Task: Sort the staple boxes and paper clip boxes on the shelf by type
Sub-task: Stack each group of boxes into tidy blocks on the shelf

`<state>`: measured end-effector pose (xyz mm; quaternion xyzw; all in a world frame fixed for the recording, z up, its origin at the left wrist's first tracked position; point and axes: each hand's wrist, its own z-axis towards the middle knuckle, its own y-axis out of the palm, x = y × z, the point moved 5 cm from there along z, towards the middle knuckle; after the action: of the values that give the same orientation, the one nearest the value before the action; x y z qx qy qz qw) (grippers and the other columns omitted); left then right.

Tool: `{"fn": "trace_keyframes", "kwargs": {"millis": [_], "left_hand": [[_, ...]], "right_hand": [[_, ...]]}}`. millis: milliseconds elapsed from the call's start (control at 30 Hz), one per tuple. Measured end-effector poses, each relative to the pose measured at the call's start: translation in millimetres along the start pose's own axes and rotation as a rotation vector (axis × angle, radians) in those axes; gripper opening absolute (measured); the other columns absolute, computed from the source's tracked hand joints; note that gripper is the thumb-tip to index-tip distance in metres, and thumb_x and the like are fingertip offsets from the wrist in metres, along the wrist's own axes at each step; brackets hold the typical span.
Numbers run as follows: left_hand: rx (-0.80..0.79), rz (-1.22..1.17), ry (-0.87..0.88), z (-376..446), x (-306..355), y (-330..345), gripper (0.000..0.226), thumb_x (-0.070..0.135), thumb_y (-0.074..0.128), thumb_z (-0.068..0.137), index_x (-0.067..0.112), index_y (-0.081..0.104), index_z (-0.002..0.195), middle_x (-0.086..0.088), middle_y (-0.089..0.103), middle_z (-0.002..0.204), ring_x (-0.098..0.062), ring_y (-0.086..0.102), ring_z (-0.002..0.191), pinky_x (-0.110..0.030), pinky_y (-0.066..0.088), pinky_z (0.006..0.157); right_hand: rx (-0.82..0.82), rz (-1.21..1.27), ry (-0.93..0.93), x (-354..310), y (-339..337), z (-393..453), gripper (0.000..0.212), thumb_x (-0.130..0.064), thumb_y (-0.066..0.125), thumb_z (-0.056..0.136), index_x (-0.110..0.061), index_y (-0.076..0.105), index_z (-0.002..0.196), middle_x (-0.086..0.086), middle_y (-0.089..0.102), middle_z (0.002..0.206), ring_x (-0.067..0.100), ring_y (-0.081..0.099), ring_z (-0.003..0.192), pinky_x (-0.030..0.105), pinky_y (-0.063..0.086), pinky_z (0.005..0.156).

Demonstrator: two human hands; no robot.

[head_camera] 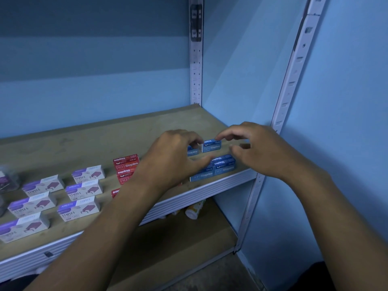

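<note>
Staple boxes in blue card, printed "Staples", sat at the wooden shelf's right end; red "Staples" boxes and purple-white "KREATE STAPLES" boxes lay leftward. We hovered our left hand and right hand, fingers loosely curled, holding nothing.

Staple boxes lie left on shelf; others right.
</note>
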<state>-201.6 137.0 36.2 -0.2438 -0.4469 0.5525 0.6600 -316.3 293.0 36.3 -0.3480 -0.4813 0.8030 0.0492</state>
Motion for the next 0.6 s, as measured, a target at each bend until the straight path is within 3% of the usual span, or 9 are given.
{"fn": "trace_keyframes", "kwargs": {"millis": [67,233,600], "left_hand": [[0.036,0.038,-0.009,4,-4,-1,0.039,0.050,0.067,0.084,0.027,0.068,0.116,0.013,0.069,0.100,0.000,0.056,0.083,-0.017,0.046,0.073],[0.025,0.113,-0.035,10,-15,4,0.031,0.029,0.069,0.088,0.023,0.068,0.118,0.006,0.069,0.108,-0.008,0.060,0.094,-0.021,0.048,0.081],[-0.026,0.133,-0.086,23,-28,17,0.034,0.028,0.068,0.087,0.024,0.068,0.120,0.003,0.068,0.115,-0.013,0.063,0.099,-0.027,0.050,0.083]], "right_hand": [[0.022,-0.004,-0.001,0,2,5,0.033,-0.018,0.062,0.095,-0.043,0.069,0.116,-0.008,0.061,0.115,0.009,0.055,0.111,0.038,0.050,0.099],[0.022,0.012,0.004,3,18,19,0.030,-0.020,0.062,0.096,-0.040,0.068,0.118,-0.008,0.059,0.117,0.010,0.054,0.111,0.038,0.050,0.099],[0.012,0.001,0.028,10,40,49,0.028,-0.014,0.067,0.092,-0.035,0.076,0.108,-0.011,0.068,0.116,0.009,0.060,0.106,0.033,0.051,0.097]]}}
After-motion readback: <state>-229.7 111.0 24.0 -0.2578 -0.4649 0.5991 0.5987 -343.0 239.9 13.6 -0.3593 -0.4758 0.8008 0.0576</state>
